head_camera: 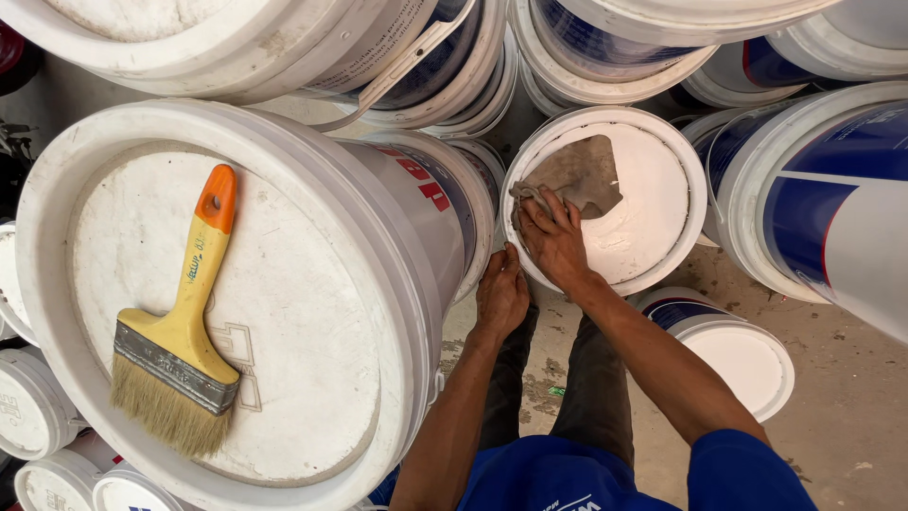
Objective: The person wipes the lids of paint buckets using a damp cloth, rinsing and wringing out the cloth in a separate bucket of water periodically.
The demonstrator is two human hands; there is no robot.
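A brownish cloth (579, 173) is seen right of centre in the upper half of the frame, lying crumpled on the white lid of a small paint bucket (662, 203). The cloth is pressed flat at its lower left edge by the right hand (553, 241), fingers spread over it rather than closed around it. It is judged soft, light and limp, likely to bunch when pushed; a hold is best taken by gathering a fold under the palm. The left hand (501, 293) is set against the bucket's near rim, fingers curled on the edge, holding nothing else. The lid surface appears smeared and possibly slick.

Outward, a large white bucket (397, 284) fills the left half of the frame. A paintbrush (184, 326) with a yellow and orange handle is laid on its lid, untouched. A smaller lidded tub (742, 364) stands at lower right on the concrete floor (851, 397). Further stacked buckets (586, 47) are noted along the top edge.
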